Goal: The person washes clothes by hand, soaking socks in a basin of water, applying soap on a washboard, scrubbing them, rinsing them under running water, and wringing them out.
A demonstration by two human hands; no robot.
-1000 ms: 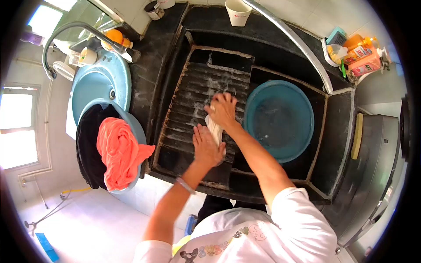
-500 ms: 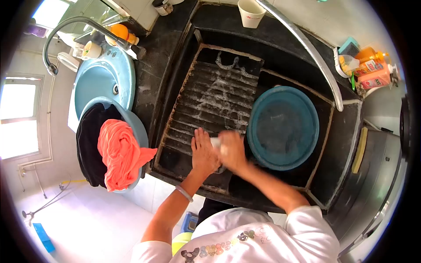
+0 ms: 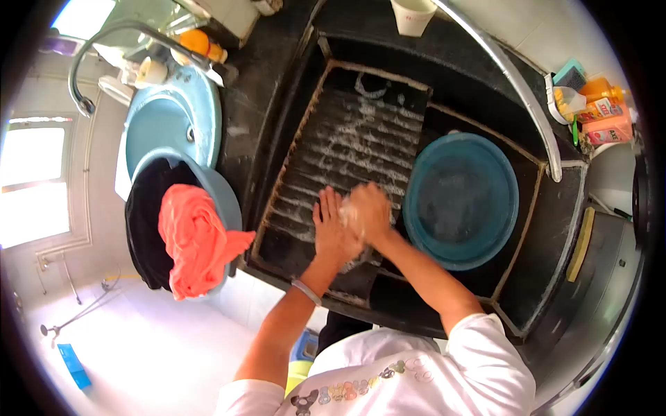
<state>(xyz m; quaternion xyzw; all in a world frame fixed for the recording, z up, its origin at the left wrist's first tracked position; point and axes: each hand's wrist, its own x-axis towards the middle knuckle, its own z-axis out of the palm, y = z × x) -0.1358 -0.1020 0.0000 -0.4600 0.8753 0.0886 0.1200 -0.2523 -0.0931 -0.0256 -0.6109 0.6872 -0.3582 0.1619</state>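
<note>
My left hand point(image 3: 335, 229) lies with its fingers stretched out on the lower part of a black ridged washboard point(image 3: 333, 149) set into the sink. Beside it, my right hand point(image 3: 369, 213) is closed around a small whitish, wet-looking piece of cloth point(image 3: 352, 215), mostly hidden between the two hands. White suds run down the ridges above them. Just to the right stands a round blue-green basin point(image 3: 512, 208) of water.
At left, a blue tub point(image 3: 225, 197) holds a coral garment point(image 3: 191, 232) and dark cloth point(image 3: 146, 222), close by a light-blue washbasin point(image 3: 142, 142). A metal faucet point(image 3: 517, 90) arches over the sink. Bottles point(image 3: 603, 114) and a white cup point(image 3: 413, 17) stand behind.
My right hand has shifted slightly up the washboard, while my left stays flat beside it. More suds lie on the ridges. The whole view has shifted a little.
</note>
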